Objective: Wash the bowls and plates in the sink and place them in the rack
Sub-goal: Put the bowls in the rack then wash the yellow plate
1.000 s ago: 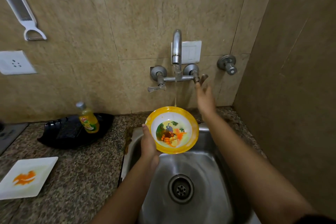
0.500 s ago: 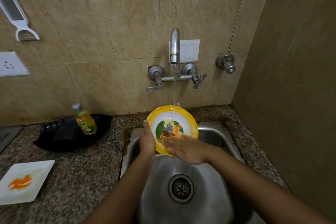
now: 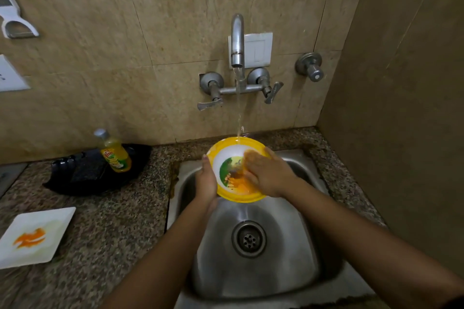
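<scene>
A yellow-rimmed bowl [image 3: 227, 160] with a cartoon picture inside is held tilted over the steel sink [image 3: 288, 258], under water running from the tap [image 3: 237, 40]. My left hand [image 3: 206, 180] grips the bowl's left rim, thumb on the edge. My right hand [image 3: 267, 173] lies flat inside the bowl with straight fingers, rubbing its inner surface and covering its right side. A white square plate [image 3: 55, 221] smeared with orange sauce lies on the counter at the left.
A black tray [image 3: 75, 173] with a yellow dish-soap bottle [image 3: 115, 153] sits on the granite counter left of the sink. Tap handles [image 3: 272, 91] and a separate valve [image 3: 311, 68] stick out of the tiled wall. A side wall stands close on the right.
My right hand left the tap handle, came down to the bowl and now rubs higher up inside it. The water stream has grown stronger. My left hand keeps its hold.
</scene>
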